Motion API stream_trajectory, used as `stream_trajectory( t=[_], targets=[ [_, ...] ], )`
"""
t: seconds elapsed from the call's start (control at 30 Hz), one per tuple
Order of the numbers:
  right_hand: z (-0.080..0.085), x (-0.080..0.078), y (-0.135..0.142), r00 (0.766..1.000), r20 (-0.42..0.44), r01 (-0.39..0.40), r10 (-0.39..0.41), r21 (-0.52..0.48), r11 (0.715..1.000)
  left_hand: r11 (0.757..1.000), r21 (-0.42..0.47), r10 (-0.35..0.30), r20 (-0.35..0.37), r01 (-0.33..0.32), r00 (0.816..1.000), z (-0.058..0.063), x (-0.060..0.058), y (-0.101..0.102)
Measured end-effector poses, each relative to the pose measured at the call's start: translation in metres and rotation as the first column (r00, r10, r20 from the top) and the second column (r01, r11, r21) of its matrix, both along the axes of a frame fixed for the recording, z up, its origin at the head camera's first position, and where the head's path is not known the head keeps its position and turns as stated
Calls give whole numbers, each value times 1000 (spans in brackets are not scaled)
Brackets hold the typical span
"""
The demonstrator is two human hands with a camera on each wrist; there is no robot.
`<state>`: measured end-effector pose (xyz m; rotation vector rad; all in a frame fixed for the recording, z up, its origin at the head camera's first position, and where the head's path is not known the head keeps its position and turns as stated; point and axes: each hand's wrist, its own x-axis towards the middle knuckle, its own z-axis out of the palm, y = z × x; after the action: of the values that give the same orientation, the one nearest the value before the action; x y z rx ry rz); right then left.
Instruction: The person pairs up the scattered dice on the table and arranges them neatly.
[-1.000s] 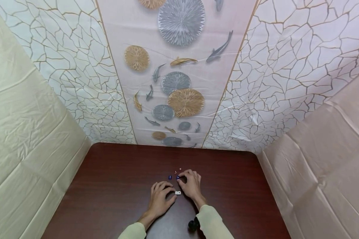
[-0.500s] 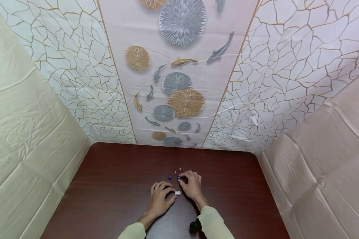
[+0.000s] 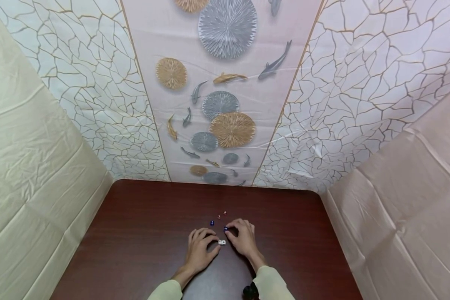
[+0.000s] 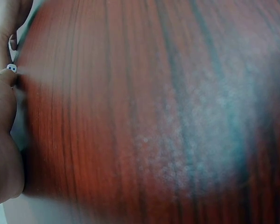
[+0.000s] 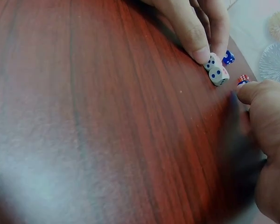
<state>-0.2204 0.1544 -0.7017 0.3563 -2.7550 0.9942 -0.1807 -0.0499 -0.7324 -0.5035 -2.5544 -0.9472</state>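
Two white dice sit side by side near the middle of the dark wooden table. My left hand pinches the left one between thumb and index finger; the other white die is right against it in the right wrist view. My right hand pinches a blue die just beyond the white pair, to the right. In the right wrist view the thumb mostly hides that blue die. A second blue die lies on the table past my left fingertips.
Two small red dice lie a little farther back than the blue ones. A round black object is at my right sleeve. Cloth-covered walls rise at the table's back and sides.
My right hand has drawn the blue die back toward me and slightly right, nearer the white pair. The left hand keeps its place at the white dice.
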Motion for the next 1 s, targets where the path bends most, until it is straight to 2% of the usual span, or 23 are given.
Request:
stream_trajectory(
  t=[0.37,1.0],
  targets=[
    [-2,11,1,999,-2,-47,47,27,999,1000,6,-9,15,8,1000,-1,0,0],
    [-4,11,-3,1000,-8,-21,21,43,999,1000,-5,0,-22,0,1000,-3,0,1]
  ],
)
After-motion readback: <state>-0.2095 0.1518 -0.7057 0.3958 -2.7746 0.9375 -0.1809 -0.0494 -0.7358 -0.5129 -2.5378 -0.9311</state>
